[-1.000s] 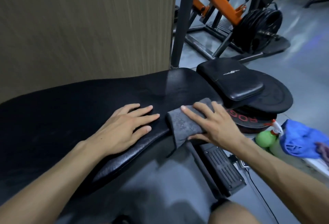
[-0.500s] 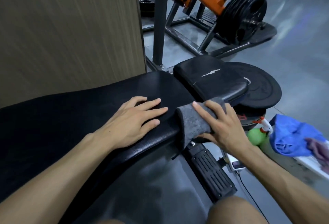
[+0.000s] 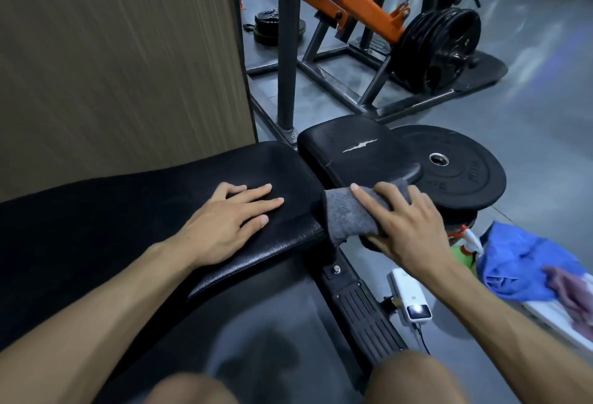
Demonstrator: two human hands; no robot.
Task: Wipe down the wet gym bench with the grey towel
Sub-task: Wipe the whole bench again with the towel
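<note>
The black padded gym bench (image 3: 128, 224) runs from the left edge to the centre, with a smaller black seat pad (image 3: 353, 150) beyond its end. My left hand (image 3: 224, 221) lies flat on the bench pad, fingers apart, holding nothing. The folded grey towel (image 3: 346, 214) drapes over the gap between the two pads at the near edge. My right hand (image 3: 407, 224) presses on the towel, fingers on top and thumb curled under the seat pad's edge.
A black weight plate (image 3: 465, 176) lies right of the seat pad. A spray bottle (image 3: 468, 240), blue cloth (image 3: 526, 262) and white device (image 3: 410, 297) sit at right. A brown wall panel (image 3: 122, 57) stands behind; an orange machine with plates (image 3: 439, 44) stands farther back.
My right hand has slid the towel along the bench's near edge toward the seat pad. The left hand stays flat on the pad. The view has shifted to show more of the machine.
</note>
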